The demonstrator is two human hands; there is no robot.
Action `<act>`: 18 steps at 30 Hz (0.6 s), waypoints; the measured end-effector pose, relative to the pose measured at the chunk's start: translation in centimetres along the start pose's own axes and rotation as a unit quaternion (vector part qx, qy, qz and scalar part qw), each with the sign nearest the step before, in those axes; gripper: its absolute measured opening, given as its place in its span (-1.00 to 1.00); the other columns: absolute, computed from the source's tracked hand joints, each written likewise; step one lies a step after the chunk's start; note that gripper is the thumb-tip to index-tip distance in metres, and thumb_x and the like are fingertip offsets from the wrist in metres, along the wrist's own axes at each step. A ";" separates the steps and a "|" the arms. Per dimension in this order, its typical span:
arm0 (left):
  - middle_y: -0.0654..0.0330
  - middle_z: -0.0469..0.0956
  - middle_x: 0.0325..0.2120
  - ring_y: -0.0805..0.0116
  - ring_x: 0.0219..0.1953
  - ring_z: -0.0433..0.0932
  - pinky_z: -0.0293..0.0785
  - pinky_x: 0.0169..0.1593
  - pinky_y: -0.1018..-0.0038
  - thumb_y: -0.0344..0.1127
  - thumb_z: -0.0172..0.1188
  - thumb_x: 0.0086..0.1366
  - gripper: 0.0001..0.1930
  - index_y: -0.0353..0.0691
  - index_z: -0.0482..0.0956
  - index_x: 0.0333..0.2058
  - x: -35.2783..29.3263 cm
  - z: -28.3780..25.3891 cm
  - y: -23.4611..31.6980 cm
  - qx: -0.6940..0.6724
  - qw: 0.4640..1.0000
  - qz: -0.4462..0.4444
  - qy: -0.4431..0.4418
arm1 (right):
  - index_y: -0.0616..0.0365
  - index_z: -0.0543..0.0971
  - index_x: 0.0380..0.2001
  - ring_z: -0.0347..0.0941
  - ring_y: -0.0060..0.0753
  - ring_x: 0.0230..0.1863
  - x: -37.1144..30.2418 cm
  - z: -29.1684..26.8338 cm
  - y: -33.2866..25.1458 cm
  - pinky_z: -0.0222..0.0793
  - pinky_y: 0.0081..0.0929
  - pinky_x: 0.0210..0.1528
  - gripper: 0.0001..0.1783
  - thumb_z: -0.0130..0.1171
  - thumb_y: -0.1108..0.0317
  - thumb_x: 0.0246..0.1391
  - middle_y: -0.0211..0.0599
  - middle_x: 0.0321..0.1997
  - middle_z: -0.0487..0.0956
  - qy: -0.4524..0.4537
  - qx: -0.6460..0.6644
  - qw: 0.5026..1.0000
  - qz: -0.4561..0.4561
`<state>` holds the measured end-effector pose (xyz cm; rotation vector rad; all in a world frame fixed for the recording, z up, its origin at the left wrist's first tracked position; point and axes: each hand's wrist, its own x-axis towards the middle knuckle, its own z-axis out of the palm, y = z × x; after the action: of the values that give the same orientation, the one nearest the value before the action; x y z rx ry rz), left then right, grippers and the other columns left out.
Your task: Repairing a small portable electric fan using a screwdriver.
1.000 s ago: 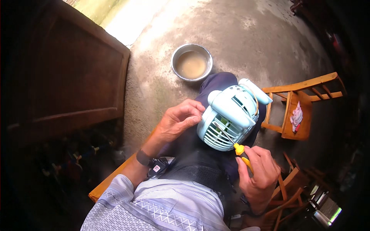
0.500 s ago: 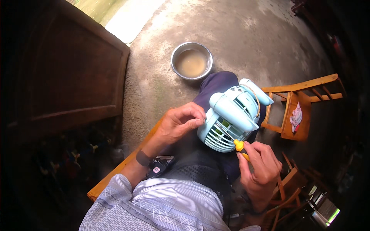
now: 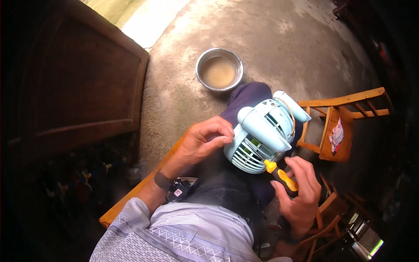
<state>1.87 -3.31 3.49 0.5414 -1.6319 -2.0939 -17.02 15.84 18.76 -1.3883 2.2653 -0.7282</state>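
A light blue plastic fan-like device (image 3: 262, 129) with a slatted grille and rounded pods rests on my lap. My left hand (image 3: 207, 139) is at its left edge, thumb and forefinger pinched together; whatever is between them is hidden. Across the slats, a thin metal shaft slants toward those fingertips from a screwdriver (image 3: 281, 175) with a yellow and black handle. My right hand (image 3: 301, 192) surrounds that handle loosely, thumb on the near side and fingers curled on the far side. Green shows behind the slats.
A metal basin (image 3: 219, 72) of murky water stands on the concrete floor beyond my knee. To the right is a wooden chair (image 3: 338, 139) with a crumpled cloth (image 3: 336, 136) on its seat. A dark wooden door (image 3: 83, 83) stands at left. More wooden furniture (image 3: 327, 214) is at lower right.
My right hand has loosened around the screwdriver, its fingers spreading and shifting back, so more of the handle shows. My left hand keeps its place at the device's edge.
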 end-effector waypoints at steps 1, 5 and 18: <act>0.17 0.60 -0.12 0.43 -0.02 0.56 0.50 0.06 0.51 -0.46 0.36 0.41 -0.94 -0.33 0.70 -0.24 0.0 0.1 0.0 -0.009 1.000 -0.006 0.005 | 0.28 0.64 -0.05 0.65 0.04 -0.16 -0.7 -0.3 0.4 0.57 -0.21 -0.15 -0.52 0.51 0.57 -0.11 0.01 -0.11 0.64 0.011 -0.011 1.000 -0.018; 0.17 0.61 -0.13 0.43 -0.02 0.57 0.50 0.06 0.51 -0.46 0.37 0.40 -0.94 -0.33 0.70 -0.24 0.0 0.2 -0.1 -0.033 0.999 -0.016 0.009 | 0.31 0.63 -0.12 0.66 0.07 -0.19 -2.2 1.0 1.1 0.58 -0.18 -0.15 -0.64 0.43 0.64 -0.04 0.00 -0.18 0.65 0.065 -0.027 0.997 -0.041; 0.15 0.64 -0.18 0.36 -0.05 0.62 0.54 0.07 0.45 -0.50 0.37 0.37 -0.94 -0.35 0.70 -0.23 -0.1 0.3 -0.4 0.027 0.999 0.047 0.000 | 0.33 0.64 -0.11 0.64 -0.02 -0.22 -1.8 1.6 0.8 0.52 -0.32 -0.17 -0.67 0.40 0.65 0.01 -0.06 -0.30 0.63 0.082 -0.015 0.996 -0.030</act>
<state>1.79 -2.97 3.21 0.4731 -1.6842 -1.9882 -15.90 17.37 17.14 -1.4651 2.3766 -0.8614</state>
